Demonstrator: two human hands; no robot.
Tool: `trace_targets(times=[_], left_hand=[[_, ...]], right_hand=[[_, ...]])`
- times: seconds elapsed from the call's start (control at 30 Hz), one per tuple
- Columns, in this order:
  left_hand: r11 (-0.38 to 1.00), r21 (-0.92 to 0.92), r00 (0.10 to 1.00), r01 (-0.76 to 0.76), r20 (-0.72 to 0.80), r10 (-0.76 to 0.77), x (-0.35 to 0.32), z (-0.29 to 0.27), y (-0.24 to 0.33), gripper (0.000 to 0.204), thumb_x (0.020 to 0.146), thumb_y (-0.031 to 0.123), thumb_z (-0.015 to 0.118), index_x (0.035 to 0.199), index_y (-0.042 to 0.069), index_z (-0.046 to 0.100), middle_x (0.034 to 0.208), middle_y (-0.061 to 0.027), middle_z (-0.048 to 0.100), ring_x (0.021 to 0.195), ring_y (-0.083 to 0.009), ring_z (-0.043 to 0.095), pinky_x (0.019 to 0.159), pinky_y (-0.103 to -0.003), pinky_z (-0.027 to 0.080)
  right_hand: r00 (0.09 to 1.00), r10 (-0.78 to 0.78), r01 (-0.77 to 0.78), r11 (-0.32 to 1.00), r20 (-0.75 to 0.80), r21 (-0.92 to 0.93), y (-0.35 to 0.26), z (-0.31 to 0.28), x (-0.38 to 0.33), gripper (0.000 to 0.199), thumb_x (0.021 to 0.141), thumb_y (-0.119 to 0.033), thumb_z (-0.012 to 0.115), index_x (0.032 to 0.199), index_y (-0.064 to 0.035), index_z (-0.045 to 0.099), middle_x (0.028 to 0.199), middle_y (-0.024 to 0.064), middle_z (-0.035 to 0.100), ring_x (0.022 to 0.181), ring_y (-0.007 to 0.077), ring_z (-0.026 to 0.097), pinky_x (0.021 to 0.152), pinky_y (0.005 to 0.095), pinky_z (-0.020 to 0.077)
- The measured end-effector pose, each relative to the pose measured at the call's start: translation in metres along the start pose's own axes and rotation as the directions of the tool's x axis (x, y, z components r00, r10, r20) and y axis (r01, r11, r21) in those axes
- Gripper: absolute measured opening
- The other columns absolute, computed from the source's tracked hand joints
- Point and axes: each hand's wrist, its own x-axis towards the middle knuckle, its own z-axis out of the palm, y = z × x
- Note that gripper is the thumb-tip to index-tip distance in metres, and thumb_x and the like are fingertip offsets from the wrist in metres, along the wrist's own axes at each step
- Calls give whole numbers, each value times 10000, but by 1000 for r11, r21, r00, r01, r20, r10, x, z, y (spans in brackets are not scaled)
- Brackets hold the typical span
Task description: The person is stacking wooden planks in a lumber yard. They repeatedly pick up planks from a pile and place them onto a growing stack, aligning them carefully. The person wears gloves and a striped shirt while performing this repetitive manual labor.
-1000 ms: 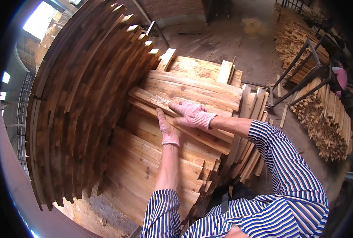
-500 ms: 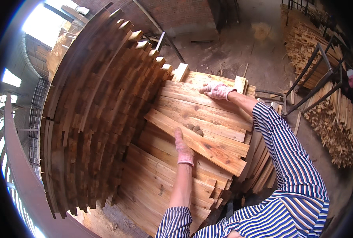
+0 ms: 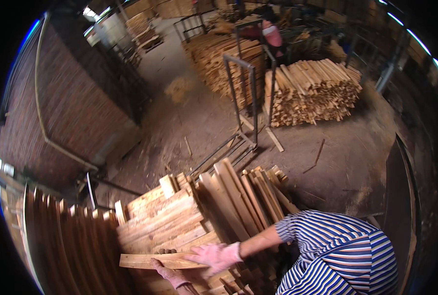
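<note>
A loose wooden board lies across a stack of planks, with a few small brown lumps just beyond its far edge. My left hand, in a pinkish knit glove, grips this board by its near edge around the middle; its lower fingers are partly hidden. Over the board's right end reaches my right hand, in a pink glove, its fingers spread and touching the wood. Motion slightly blurs both hands.
A tall wall of stacked boards stands at the left. More planks lean right of the stack. Beyond are a metal frame, bundled wood strips, a person in pink and a brick wall.
My view has swung right and up toward the workshop floor. My right hand has come from the far planks to the board's right end. The left hand stays at the board.
</note>
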Motion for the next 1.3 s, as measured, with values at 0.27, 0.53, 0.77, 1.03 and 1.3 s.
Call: trace_targets(times=[0.27,0.53,0.77,1.03,1.3], left_hand=[[920,378,909,-108,413,-63,-24,207,-110,713,1028,454,569,1564,50,329,1583,-135,366,1416,-264,386,1172,-427,339],[-383,924,988,1,59,146,-18,178,-107,1106,795,710,692,1594,74,268,1617,-300,245,1518,-438,189,1205,-564,205],[-452,891,993,37,19,119,-42,166,-88,1143,738,664,755,1599,93,266,1639,-265,227,1519,-457,174,1210,-586,147],[-497,868,987,3,76,140,-18,141,-114,1140,733,656,766,1594,88,281,1625,-271,262,1520,-452,173,1222,-572,105],[-455,890,988,-21,89,127,-24,144,-110,1148,731,664,765,1595,88,275,1608,-293,279,1500,-466,217,1210,-584,131]], right_hand=[[746,458,-317,883,-483,346,69,9,-154,996,874,-389,720,1626,-138,118,1598,224,316,1364,368,466,1063,439,470],[314,930,-150,248,-191,957,150,18,-338,933,809,-330,816,1537,18,348,1315,189,630,1165,255,615,1021,319,480],[23,979,-40,204,-203,978,213,-179,-423,256,841,-202,755,1013,-79,609,614,-25,527,421,136,487,334,277,433],[-576,343,-85,878,-742,472,284,-449,-524,928,919,-512,672,1579,-22,242,1484,231,494,1349,312,497,1137,419,399],[243,825,-140,551,-510,823,303,-219,-358,924,918,-293,738,1609,-81,161,1627,229,271,1448,356,389,1143,474,421]])
